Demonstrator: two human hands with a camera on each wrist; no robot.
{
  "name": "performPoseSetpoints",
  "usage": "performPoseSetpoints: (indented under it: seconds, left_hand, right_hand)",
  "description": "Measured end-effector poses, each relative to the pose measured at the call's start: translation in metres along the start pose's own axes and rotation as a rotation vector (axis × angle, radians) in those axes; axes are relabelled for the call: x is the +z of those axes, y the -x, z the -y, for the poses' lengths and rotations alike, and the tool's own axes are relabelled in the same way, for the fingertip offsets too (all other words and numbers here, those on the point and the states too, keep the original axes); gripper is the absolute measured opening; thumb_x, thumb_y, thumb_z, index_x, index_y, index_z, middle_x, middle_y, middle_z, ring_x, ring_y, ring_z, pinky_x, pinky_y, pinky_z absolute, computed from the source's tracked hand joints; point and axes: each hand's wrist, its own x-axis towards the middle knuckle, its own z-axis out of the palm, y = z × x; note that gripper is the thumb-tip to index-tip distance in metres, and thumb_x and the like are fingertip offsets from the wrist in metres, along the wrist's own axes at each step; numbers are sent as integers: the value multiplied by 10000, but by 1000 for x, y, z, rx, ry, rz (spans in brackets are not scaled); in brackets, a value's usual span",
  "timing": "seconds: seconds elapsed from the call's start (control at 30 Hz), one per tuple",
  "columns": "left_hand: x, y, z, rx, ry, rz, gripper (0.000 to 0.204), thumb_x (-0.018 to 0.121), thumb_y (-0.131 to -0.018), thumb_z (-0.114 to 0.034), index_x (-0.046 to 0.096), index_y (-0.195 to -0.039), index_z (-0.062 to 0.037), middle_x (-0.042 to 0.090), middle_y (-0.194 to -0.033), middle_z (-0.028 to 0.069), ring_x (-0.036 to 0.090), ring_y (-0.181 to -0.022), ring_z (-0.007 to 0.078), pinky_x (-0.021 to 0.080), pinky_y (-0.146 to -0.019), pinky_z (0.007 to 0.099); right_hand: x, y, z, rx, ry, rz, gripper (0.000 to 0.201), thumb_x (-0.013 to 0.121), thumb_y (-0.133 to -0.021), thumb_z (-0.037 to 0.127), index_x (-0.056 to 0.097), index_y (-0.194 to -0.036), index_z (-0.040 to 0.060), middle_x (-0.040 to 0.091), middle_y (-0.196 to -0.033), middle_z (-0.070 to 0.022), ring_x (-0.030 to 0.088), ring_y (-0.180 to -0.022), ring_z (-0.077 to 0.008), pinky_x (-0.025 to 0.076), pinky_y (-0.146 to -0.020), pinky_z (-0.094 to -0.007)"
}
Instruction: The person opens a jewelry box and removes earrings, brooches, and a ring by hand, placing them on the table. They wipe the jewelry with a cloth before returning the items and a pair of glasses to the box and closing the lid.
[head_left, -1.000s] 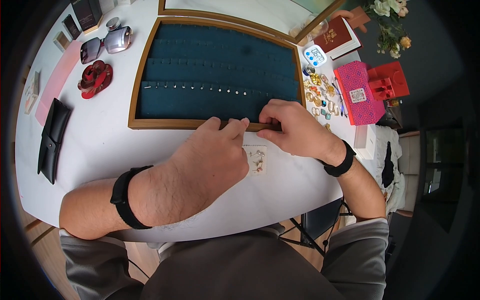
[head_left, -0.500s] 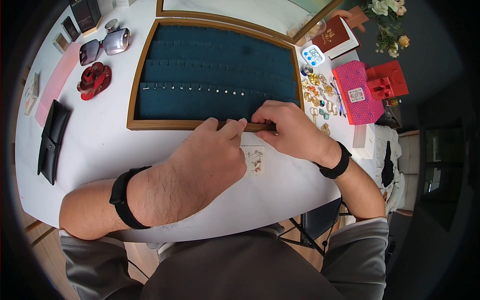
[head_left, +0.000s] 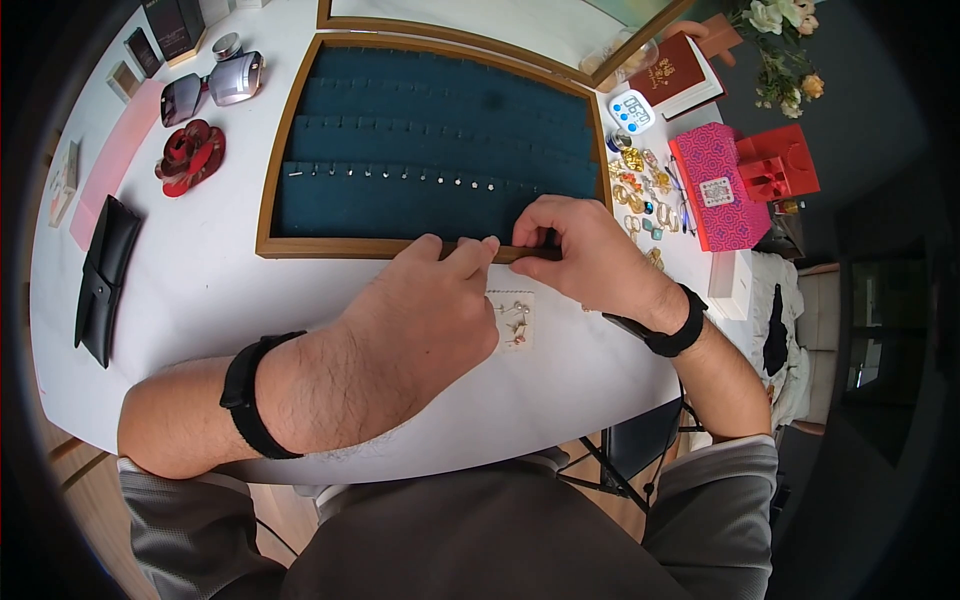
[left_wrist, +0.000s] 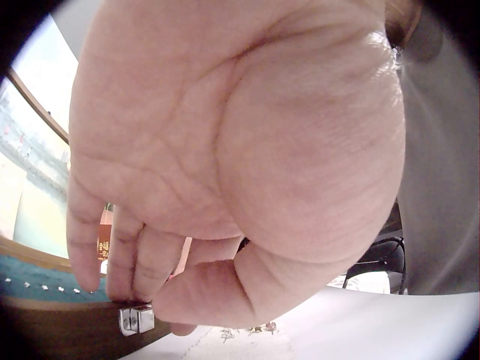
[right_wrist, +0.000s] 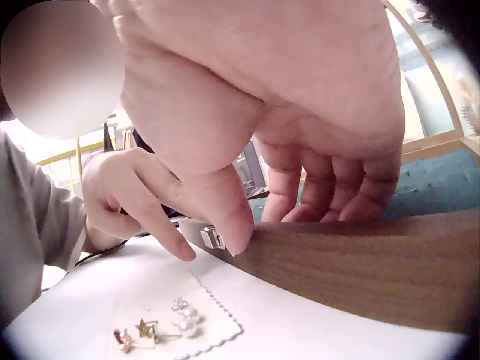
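In the head view, your wooden jewellery case (head_left: 340, 248) lay on the desk (head_left: 330, 290) with its glazed lid (head_left: 640, 38) raised at the far side; inside, a row of small studs (head_left: 422, 180) ran along the nearest strip of the teal lining (head_left: 420, 115). A pouch (head_left: 105, 280) lay well off to the left, a pink patterned box (head_left: 735, 205) and a red box (head_left: 795, 160) stood to the right, and loose jewellery (head_left: 631, 159) was heaped just beside the case; you could not see into the pouch or the patterned box. Both of your hands were at the case's front wall, near each other: the left hand (head_left: 420, 320) around its middle, the right hand (head_left: 605, 260) towards its right end. An earring card (head_left: 515, 345) lay just in front of the case, partly covered by your left hand. In the left wrist view, your fingers reached the rim and your thumb came beside a metal clasp (left_wrist: 136, 320), but you could not tell whether they gripped the wall. In the right wrist view, your right hand pinched the front wall, thumb outside and fingers over the inner side, while the card's pearl and star earrings (right_wrist: 144, 329) lay below on the desk.
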Motion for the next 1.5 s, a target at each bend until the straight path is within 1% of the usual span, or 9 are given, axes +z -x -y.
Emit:
performPoseSetpoints:
  seconds: [0.23, 0.3, 0.33, 0.53, 0.6, 0.7, 1.0, 1.33, 1.5]
  left_hand:
    - [-3, -1, 0, 8, -4, 35, 268, 755, -849, -132, 762, -1040, 56, 659, -1435, 302, 621, -1164, 252, 520, -954, 343]
    - [-2, -1, 0, 3, -10, 25, 276, 757, -847, -136, 761, -1045, 57, 657, -1437, 303, 622, -1163, 252, 520, -953, 343]
    - [-1, -1, -1, -1, -16, 15, 283, 758, -846, -139, 761, -1049, 58, 655, -1439, 304, 622, -1163, 253, 520, -952, 343]
    - [-3, -2, 0, 7, -8, 30, 297, 773, -831, -135, 755, -1048, 67, 658, -1430, 303, 623, -1164, 252, 521, -950, 339]
    - [-2, -2, 0, 2, -9, 31, 295, 775, -828, -131, 754, -1045, 68, 659, -1429, 302, 624, -1164, 252, 522, -948, 338]
    - [-2, -2, -1, -6, -9, 35, 291, 778, -824, -128, 751, -1038, 67, 661, -1426, 301, 625, -1163, 254, 522, -946, 337]
    - [-2, -1, -1, -9, -10, 26, 291, 773, -830, -129, 754, -1048, 62, 653, -1439, 301, 620, -1171, 255, 520, -959, 343]
    - [-2, -1, -1, -5, 0, 39, 296, 772, -829, -134, 761, -1052, 61, 647, -1451, 301, 609, -1165, 253, 514, -957, 341]
    - [1, -3, -2, -10, -20, 27, 281, 776, -819, -135, 763, -1022, 60, 660, -1428, 304, 613, -1143, 249, 516, -923, 336]
  right_hand:
    - [-4, 0, 3, 101, -36, 19, 215, 898, -847, 72, 715, -922, -14, 718, -864, -117, 714, -782, -222, 586, -718, -360]
    - [-6, 1, 0, 145, -27, 29, 219, 903, -864, 44, 703, -949, 17, 678, -882, -11, 636, -793, -99, 533, -693, -278]
    - [-5, 1, 0, 145, -27, 30, 219, 903, -864, 44, 703, -949, 17, 678, -882, -11, 636, -793, -99, 533, -693, -278]
    - [3, 4, -3, -56, 100, -99, 276, 907, -858, 65, 745, -1067, -12, 700, -973, -86, 685, -797, -178, 570, -690, -305]
    - [3, 5, -2, -45, 51, 11, 327, 911, -847, 142, 767, -1091, -20, 729, -1017, -173, 751, -912, -359, 609, -807, -414]
    - [9, 6, 0, -75, 73, -6, 336, 903, -852, 67, 739, -1132, -19, 716, -1029, -139, 760, -921, -264, 615, -792, -354]
    - [3, 5, 4, -53, 205, 17, 264, 880, -856, 111, 734, -1044, -4, 700, -974, -164, 737, -916, -362, 609, -828, -438]
    - [1, 11, 4, -77, 34, -75, 191, 820, -861, -41, 743, -1031, -3, 666, -944, -133, 694, -820, -321, 557, -698, -417]
    - [3, 12, -3, -239, -2, -129, 240, 714, -886, -137, 757, -1077, 2, 671, -949, -134, 681, -799, -312, 551, -686, -384]
